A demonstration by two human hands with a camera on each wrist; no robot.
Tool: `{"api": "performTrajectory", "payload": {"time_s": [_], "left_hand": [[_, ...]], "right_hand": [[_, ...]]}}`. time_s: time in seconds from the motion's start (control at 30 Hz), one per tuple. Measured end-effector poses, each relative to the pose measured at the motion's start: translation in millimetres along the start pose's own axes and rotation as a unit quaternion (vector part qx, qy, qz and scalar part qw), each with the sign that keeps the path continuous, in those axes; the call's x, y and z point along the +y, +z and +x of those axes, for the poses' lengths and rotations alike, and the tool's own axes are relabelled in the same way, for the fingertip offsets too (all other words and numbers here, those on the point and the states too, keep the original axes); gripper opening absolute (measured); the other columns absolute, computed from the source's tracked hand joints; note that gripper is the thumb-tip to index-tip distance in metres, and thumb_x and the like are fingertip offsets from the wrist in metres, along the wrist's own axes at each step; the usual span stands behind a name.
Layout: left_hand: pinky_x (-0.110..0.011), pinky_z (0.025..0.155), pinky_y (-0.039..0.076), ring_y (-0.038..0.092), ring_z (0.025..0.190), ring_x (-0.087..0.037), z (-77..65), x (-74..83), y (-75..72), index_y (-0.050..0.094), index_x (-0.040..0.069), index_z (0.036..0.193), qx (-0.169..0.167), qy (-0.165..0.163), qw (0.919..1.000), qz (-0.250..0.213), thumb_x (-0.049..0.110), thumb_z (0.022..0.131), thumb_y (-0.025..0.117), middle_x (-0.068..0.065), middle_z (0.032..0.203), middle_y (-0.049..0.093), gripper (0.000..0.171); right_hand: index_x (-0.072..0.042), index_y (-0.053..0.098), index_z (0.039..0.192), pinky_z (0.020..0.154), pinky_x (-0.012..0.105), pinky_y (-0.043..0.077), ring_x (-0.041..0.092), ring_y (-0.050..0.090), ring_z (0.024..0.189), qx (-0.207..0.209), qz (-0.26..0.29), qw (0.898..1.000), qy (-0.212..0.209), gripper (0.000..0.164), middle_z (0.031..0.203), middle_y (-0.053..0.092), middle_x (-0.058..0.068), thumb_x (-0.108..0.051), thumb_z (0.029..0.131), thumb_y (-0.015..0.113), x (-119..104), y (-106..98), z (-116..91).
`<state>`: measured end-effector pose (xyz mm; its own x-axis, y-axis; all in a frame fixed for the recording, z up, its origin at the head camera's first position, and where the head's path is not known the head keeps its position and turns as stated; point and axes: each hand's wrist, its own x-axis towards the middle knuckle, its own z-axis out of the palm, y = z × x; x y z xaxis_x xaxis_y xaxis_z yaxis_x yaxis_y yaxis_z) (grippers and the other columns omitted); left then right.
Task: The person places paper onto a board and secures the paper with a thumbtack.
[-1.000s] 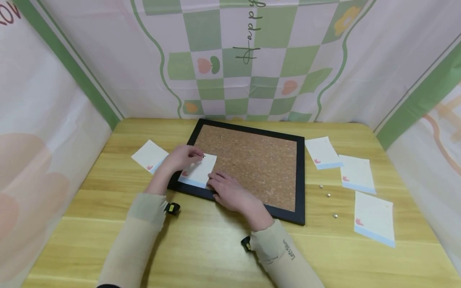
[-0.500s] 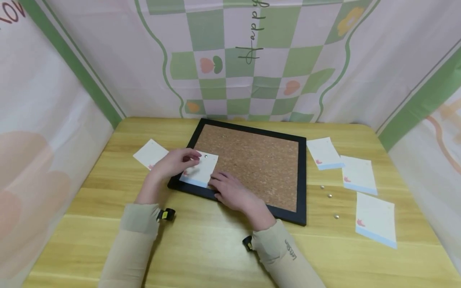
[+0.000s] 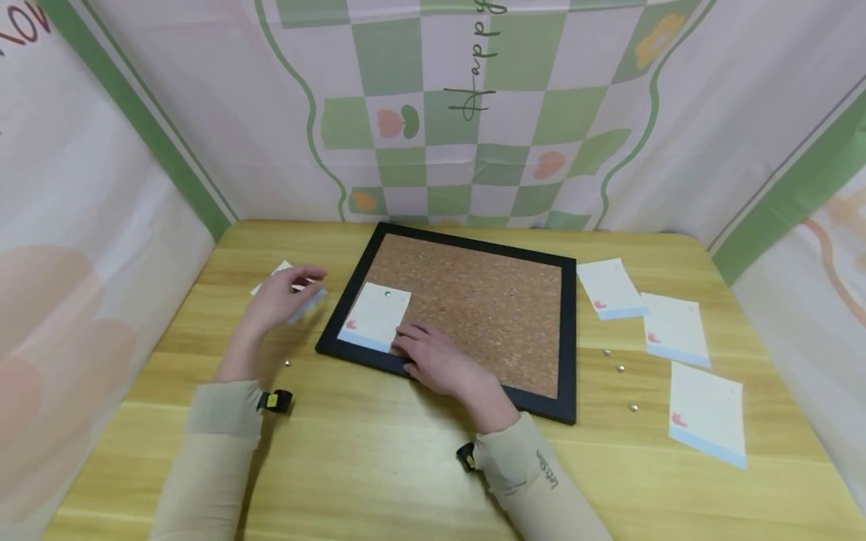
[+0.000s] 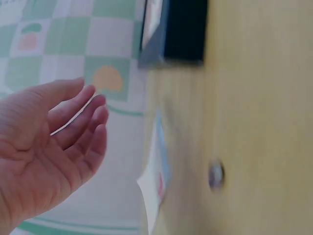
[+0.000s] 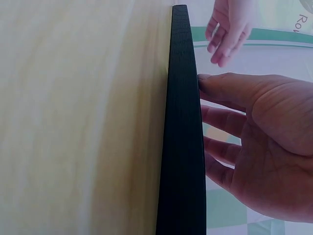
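A cork board (image 3: 487,315) in a black frame lies on the wooden table. On its near left corner rests a white note card (image 3: 372,315) with a blue bottom strip; a silver thumbtack (image 3: 388,294) sits at the card's top. My right hand (image 3: 436,361) rests on the board beside the card's lower right edge, fingers extended. In the right wrist view, the hand (image 5: 269,132) is just beyond the frame's edge (image 5: 183,132). My left hand (image 3: 280,297) hovers over another note card (image 4: 156,176), partly hiding it in the head view. Nothing is between its loosely bent fingers.
A loose thumbtack (image 3: 288,364) lies left of the board, near my left wrist. Right of the board are three note cards, the nearest one (image 3: 707,413) lowest, and three silver thumbtacks, one (image 3: 633,407) closest to me. Printed cloth (image 3: 446,165) hangs behind the table.
My left hand has drawn back from the card on the board and moved left over the other card. The thumbtack in the pinned card is uncovered. My right hand has stayed in place.
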<state>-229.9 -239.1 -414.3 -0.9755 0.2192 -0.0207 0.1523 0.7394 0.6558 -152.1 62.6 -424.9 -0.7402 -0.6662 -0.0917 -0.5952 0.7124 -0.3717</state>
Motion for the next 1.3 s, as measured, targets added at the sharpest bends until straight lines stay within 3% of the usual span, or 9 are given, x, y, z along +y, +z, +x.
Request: {"api": "performTrajectory", "payload": {"time_s": [0.1, 0.23, 0.37, 0.53, 0.83, 1.1, 1.3], "left_hand": [[-0.049, 0.089, 0.056, 0.062, 0.117, -0.039, -2.8, -11.2, -5.4, 0.058, 0.005, 0.136, 0.023, -0.022, 0.9995, 0.008, 0.023, 0.103, 0.055, -0.02, 0.134, 0.062, 0.038], [-0.056, 0.098, 0.051, 0.053, 0.127, -0.046, -6.2, -26.3, -11.9, 0.05, 0.0, 0.143, 0.025, -0.056, 0.9978, 0.025, 0.026, 0.103, 0.055, -0.027, 0.145, 0.051, 0.048], [-0.064, 0.114, 0.032, 0.034, 0.139, -0.053, -8.4, -37.7, -17.0, 0.033, -0.007, 0.151, -0.002, -0.097, 0.9937, 0.056, 0.034, 0.102, 0.055, -0.035, 0.154, 0.032, 0.068], [-0.069, 0.117, 0.018, 0.017, 0.144, -0.058, -10.3, -45.6, -22.2, 0.021, -0.011, 0.153, -0.03, -0.131, 0.9868, 0.09, 0.038, 0.099, 0.059, -0.041, 0.155, 0.019, 0.082], [-0.07, 0.116, 0.021, 0.019, 0.139, -0.063, -11.3, -54.7, -23.4, 0.022, -0.018, 0.149, -0.058, -0.145, 0.9751, 0.158, 0.039, 0.098, 0.058, -0.043, 0.154, 0.018, 0.084], [-0.067, 0.113, 0.03, 0.038, 0.13, -0.06, -8.6, -52.9, -22.0, 0.042, -0.022, 0.136, -0.071, -0.127, 0.9639, 0.223, 0.04, 0.099, 0.056, -0.042, 0.144, 0.038, 0.073], [-0.062, 0.108, 0.038, 0.048, 0.125, -0.055, -6.2, -50.8, -21.3, 0.052, -0.019, 0.126, -0.063, -0.101, 0.9582, 0.26, 0.043, 0.098, 0.056, -0.04, 0.136, 0.049, 0.069]], "right_hand": [[-0.007, 0.059, 0.135, 0.121, 0.047, 0.031, 0.033, 0.038, 0.146, -0.001, 0.0, 1.0, 0.001, 0.036, 0.154, 0.046, 0.013, -0.013, 0.1, 0.06, 1, 0, 0], [-0.007, 0.059, 0.135, 0.122, 0.046, 0.031, 0.033, 0.038, 0.146, 0.0, -0.001, 1.0, -0.002, 0.036, 0.154, 0.046, 0.013, -0.013, 0.1, 0.06, 1, 1, 0], [-0.007, 0.059, 0.135, 0.122, 0.046, 0.031, 0.033, 0.038, 0.146, 0.003, -0.001, 1.0, -0.006, 0.036, 0.153, 0.047, 0.014, -0.013, 0.1, 0.06, 1, 0, 0], [-0.007, 0.059, 0.135, 0.122, 0.046, 0.031, 0.033, 0.039, 0.145, 0.002, -0.012, 1.0, -0.011, 0.036, 0.153, 0.047, 0.014, -0.014, 0.1, 0.061, 1, -1, 0], [-0.007, 0.059, 0.135, 0.121, 0.047, 0.031, 0.034, 0.039, 0.145, 0.003, -0.009, 1.0, -0.016, 0.036, 0.152, 0.048, 0.015, -0.015, 0.1, 0.06, -1, -2, -1], [-0.006, 0.059, 0.136, 0.121, 0.048, 0.031, 0.035, 0.038, 0.145, 0.002, -0.006, 1.0, -0.019, 0.037, 0.152, 0.048, 0.016, -0.014, 0.1, 0.061, -2, -4, -3], [-0.007, 0.057, 0.138, 0.122, 0.048, 0.029, 0.035, 0.036, 0.147, -0.008, -0.009, 1.0, -0.011, 0.039, 0.155, 0.045, 0.016, -0.015, 0.1, 0.06, -1, -4, -4]]}}
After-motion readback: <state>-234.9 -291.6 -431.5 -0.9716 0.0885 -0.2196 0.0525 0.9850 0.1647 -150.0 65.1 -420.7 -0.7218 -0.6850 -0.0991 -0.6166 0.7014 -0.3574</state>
